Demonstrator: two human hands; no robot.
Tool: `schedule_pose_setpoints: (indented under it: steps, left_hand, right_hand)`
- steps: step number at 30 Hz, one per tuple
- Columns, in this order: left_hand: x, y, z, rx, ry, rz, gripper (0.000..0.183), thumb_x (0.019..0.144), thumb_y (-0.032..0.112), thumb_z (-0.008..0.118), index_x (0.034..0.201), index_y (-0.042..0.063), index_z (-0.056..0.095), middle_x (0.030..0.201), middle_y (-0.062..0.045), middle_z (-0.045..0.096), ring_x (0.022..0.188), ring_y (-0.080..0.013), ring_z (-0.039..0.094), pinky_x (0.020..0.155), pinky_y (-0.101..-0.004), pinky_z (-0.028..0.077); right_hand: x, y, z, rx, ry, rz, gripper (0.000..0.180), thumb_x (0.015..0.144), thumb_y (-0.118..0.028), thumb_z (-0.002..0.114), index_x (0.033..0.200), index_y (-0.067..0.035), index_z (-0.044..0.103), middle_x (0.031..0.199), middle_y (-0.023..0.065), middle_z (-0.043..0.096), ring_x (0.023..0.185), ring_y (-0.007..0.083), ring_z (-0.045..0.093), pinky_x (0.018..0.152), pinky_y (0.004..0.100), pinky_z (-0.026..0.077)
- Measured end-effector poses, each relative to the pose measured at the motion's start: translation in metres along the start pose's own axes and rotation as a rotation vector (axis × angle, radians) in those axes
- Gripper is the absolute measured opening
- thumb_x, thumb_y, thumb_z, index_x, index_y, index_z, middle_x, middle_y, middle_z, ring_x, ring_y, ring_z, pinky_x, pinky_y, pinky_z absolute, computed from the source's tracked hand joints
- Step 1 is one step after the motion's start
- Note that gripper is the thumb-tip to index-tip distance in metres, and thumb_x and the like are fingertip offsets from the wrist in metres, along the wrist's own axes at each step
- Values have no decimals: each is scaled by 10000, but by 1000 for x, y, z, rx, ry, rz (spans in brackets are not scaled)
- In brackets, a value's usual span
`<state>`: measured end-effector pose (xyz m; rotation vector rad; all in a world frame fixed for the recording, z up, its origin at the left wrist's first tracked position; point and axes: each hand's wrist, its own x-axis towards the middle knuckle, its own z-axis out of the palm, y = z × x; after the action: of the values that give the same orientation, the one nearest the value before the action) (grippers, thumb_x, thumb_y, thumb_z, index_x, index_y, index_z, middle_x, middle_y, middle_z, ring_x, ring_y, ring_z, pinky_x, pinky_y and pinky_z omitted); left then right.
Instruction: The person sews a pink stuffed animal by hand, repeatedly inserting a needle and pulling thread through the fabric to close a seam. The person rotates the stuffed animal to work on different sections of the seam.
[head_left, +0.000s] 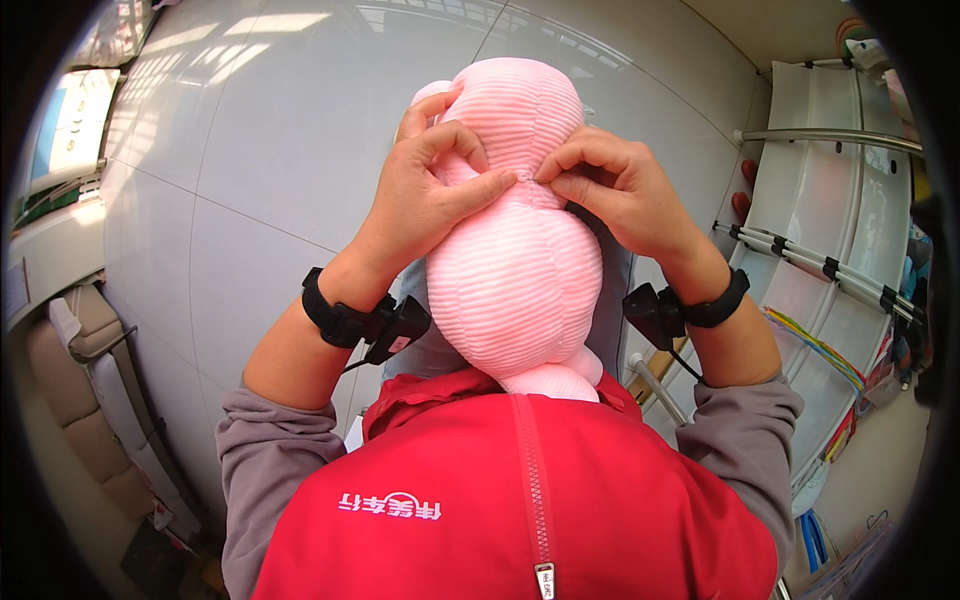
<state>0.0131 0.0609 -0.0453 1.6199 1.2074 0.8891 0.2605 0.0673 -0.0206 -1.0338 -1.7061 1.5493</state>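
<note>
A stuffed toy of pink ribbed plush (510, 277) lies over my lap, its narrowed neck between two rounded parts. At this neck my left hand (442, 169) grips the fabric, the thumb pressed beside the seam. From the other side my right hand (615, 184) pinches something small and thin at the same seam, perhaps a needle or thread; it is too small to tell. The tips of both hands nearly meet there. Part of the toy's lower end rests against my red jacket (465, 465).
Pale floor tiles (255, 150) lie beyond my knees. To the right stands a rack with white panels (802, 180) and metal rails (825, 135), colored cords (817, 345) hanging on it. A beige cushioned seat (67, 405) is at the left.
</note>
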Motion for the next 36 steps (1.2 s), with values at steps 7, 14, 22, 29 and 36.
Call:
schedule_pose_setpoints:
  steps: [7, 14, 22, 29, 36]
  left_hand:
    - [0, 0, 0, 9, -7, 9, 235, 765, 212, 877, 786, 93, 674, 1321, -161, 573, 1488, -336, 330, 1161, -472, 337]
    - [0, 1, 1, -1, 10, -6, 237, 768, 209, 875, 775, 91, 669, 1241, -120, 621, 1480, -332, 339, 1158, -471, 340]
    - [2, 1, 0, 34, -14, -3, 241, 770, 213, 875, 769, 93, 666, 1205, -106, 640, 1474, -335, 342, 1154, -475, 343]
    - [2, 2, 2, 7, 4, -9, 246, 768, 220, 881, 776, 92, 671, 1317, -175, 581, 1478, -344, 337, 1153, -473, 344]
    - [3, 0, 2, -27, 7, -32, 269, 772, 255, 892, 784, 92, 678, 1391, -210, 512, 1466, -366, 351, 1143, -479, 357]
  right_hand:
    - [0, 1, 0, 19, 5, -4, 144, 887, 31, 665, 1007, -9, 735, 977, 58, 696, 914, 141, 657, 831, 286, 529]
    - [0, -2, 1, -118, 27, -52, 152, 882, 26, 672, 1008, -23, 743, 950, 72, 695, 882, 168, 661, 805, 296, 524]
    - [2, 3, 1, -42, 17, -34, 130, 891, 10, 680, 999, -22, 743, 957, 54, 687, 897, 161, 652, 817, 292, 514]
    - [1, 4, 0, -14, 16, -18, 114, 898, 6, 677, 994, -14, 737, 961, 54, 689, 914, 153, 651, 833, 286, 512]
    - [1, -1, 13, -58, 110, -33, 89, 905, 7, 662, 986, -1, 697, 959, 100, 705, 914, 205, 678, 836, 326, 531]
